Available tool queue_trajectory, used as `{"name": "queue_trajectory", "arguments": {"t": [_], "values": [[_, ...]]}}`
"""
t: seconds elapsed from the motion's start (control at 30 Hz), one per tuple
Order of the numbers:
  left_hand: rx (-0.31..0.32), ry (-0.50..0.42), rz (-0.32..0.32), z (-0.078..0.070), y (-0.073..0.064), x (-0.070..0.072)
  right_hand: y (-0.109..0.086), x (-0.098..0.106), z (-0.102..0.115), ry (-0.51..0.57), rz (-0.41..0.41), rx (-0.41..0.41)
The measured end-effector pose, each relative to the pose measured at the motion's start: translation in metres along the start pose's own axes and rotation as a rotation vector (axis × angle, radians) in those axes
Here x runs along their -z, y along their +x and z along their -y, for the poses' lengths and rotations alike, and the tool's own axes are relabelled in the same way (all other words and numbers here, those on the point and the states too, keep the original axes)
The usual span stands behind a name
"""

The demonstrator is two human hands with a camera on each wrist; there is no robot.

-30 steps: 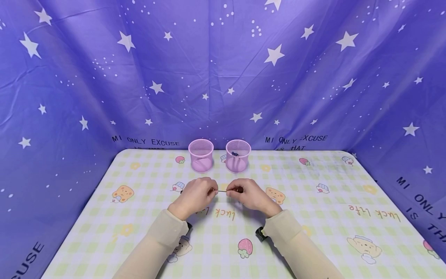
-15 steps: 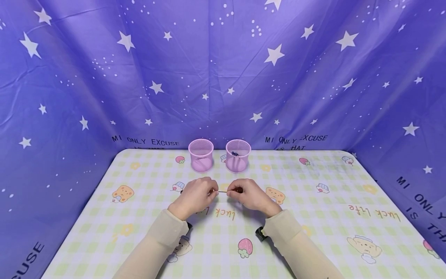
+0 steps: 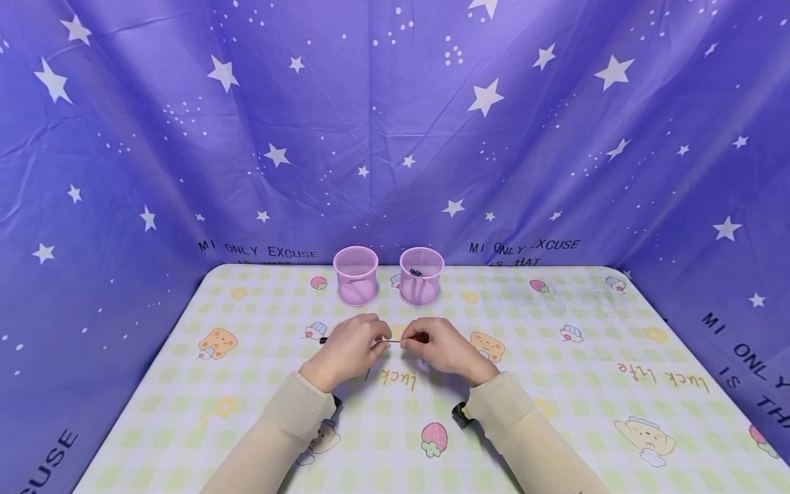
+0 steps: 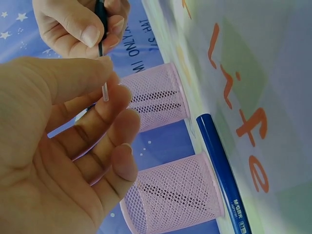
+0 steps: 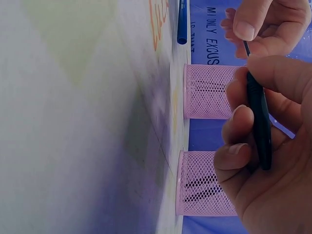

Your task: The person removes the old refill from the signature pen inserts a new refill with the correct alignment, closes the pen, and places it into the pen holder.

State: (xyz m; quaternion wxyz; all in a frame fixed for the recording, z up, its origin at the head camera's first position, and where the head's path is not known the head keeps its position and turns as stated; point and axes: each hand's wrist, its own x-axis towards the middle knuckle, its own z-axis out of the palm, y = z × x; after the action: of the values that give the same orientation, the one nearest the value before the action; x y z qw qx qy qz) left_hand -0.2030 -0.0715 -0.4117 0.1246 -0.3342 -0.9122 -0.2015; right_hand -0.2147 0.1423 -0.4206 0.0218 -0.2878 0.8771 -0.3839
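Observation:
My right hand [image 3: 441, 343] grips a dark tapered pen front section [image 5: 258, 117], which lies along its fingers. A thin pen refill [image 4: 105, 92] sticks out of that section toward my left hand [image 3: 348, 346]. Left thumb and forefinger pinch the refill close to its clear tail end, while the other left fingers curl loosely. Both hands face each other over the middle of the table. A blue pen barrel [image 4: 222, 170] with white print lies on the table; the left hand mostly covers it in the head view.
Two pink mesh pen holders stand behind the hands, a left holder [image 3: 356, 293] and a right holder [image 3: 421, 295]. Blue-ended items [image 3: 416, 272] show inside the right one. A checked cloth [image 3: 382, 453] covers the table, and a starry purple curtain [image 3: 382, 137] hangs behind.
My left hand has shifted slightly to the right, its fingers loosening a little along the refill. The barrel's dark end shows more at its left. My right hand is nearly still.

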Motion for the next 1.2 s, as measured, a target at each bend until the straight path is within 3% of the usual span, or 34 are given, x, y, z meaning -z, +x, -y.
{"name": "queue_trajectory", "arguments": {"t": [0.53,1.2], "values": [[-0.024,-0.001,-0.015,0.0028,-0.0001,-0.0006,0.0,0.0008,0.0013,-0.003,0.006,-0.002],[0.0,0.005,0.003,0.0042,-0.0004,0.0041,-0.001,0.003,0.002,-0.01,-0.002,-0.006]]}}
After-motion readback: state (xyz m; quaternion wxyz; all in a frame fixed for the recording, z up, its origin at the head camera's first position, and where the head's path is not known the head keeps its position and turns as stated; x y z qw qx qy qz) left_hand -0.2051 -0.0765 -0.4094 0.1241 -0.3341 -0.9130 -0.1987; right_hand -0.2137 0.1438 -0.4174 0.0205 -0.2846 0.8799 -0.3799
